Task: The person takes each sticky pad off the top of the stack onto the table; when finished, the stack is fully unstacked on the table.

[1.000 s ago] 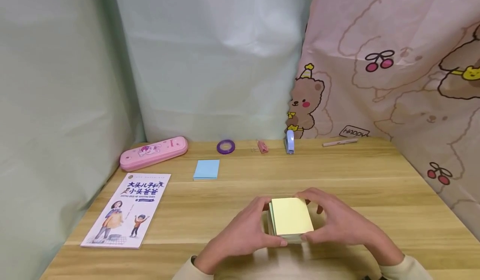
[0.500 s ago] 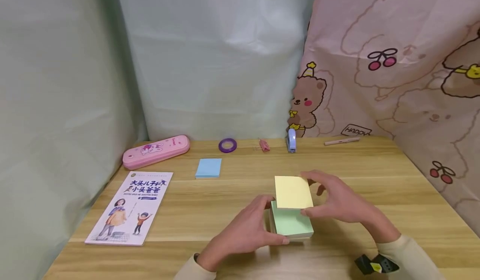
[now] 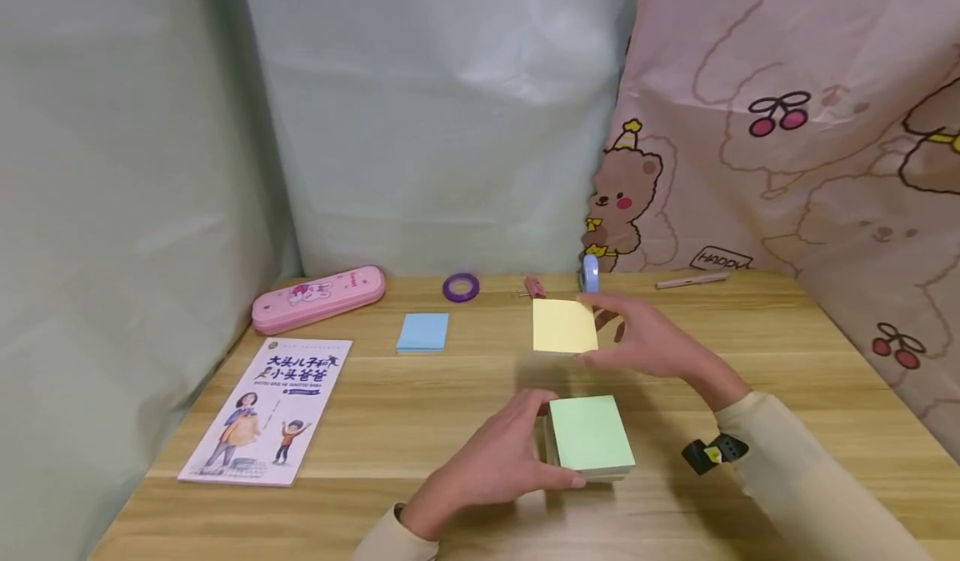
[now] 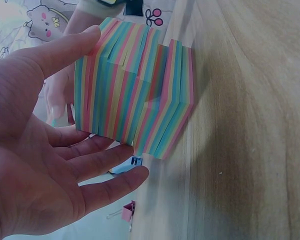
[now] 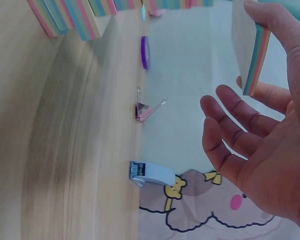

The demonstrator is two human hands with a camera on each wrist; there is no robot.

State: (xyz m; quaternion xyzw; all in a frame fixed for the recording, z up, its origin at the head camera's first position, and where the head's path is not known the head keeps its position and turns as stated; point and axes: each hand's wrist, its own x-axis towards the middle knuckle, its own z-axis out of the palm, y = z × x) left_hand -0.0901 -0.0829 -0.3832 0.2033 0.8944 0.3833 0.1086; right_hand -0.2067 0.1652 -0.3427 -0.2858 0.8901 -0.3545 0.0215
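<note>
A tall stack of sticky note pads [image 3: 591,436] stands near the front of the table, its top sheet light green. Pink, yellow, green and blue stripes run along its sides in the left wrist view, and its lower pads sit askew. My left hand [image 3: 501,454] grips the stack from the left, thumb at the near side. Farther forward, my right hand [image 3: 648,336] pinches a thin yellow-topped sticky note pad [image 3: 564,326] by its right edge. In the right wrist view that pad [image 5: 254,55] hangs above the table between thumb and fingers.
A blue sticky note pad [image 3: 423,332], pink pencil case [image 3: 318,299] and picture book [image 3: 266,411] lie to the left. Along the back are purple tape [image 3: 461,288], a pink binder clip [image 3: 535,287], a blue stapler [image 3: 590,274] and a pen [image 3: 692,280].
My right hand has taken the yellow-topped pad off the stack and carried it forward, slightly left, baring the green sheet. My left hand has kept its grip on the stack.
</note>
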